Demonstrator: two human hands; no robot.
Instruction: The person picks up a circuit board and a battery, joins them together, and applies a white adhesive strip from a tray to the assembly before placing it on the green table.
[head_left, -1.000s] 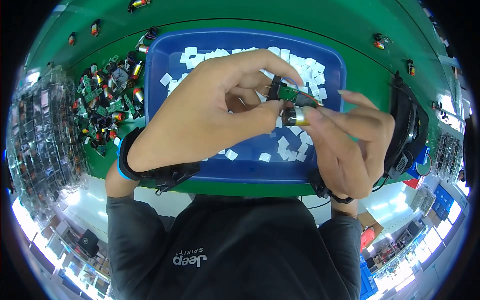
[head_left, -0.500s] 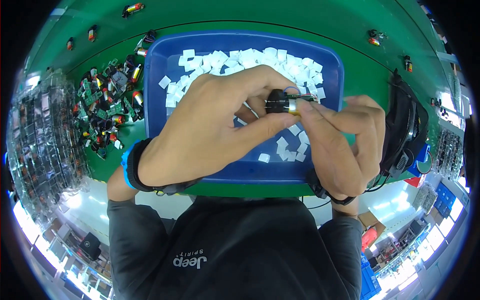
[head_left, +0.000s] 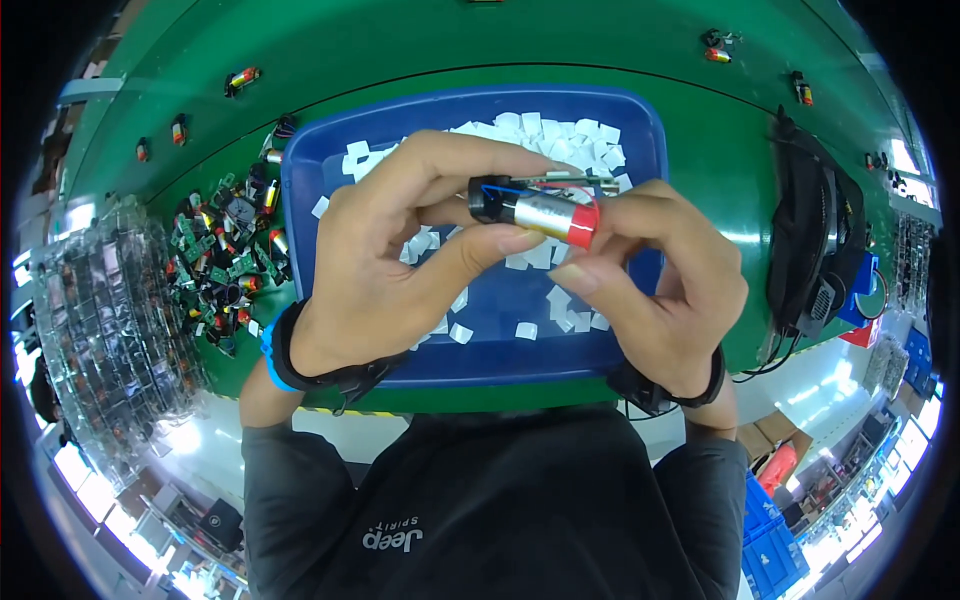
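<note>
The head view shows the left hand (head_left: 375, 265) closed with the thumb and fingers around a small electronic assembly (head_left: 545, 212), which is held above the blue tray (head_left: 475, 379). The assembly lies almost sideways: its black cap (head_left: 488, 200) is toward the left, and its silver cylinder with the red end points right and slightly down, while thin wires run along the upper side. The right hand (head_left: 685, 290) is half open beside this red end, the thumb and the forefinger a little apart; whether a fingertip touches it, I cannot tell. In the tray, many white squares (head_left: 592, 150) lie scattered. On the green table (head_left: 720, 180), a pile of similar parts (head_left: 225, 255) is left of the tray, and a black bag (head_left: 812, 225) is on the right.
</note>
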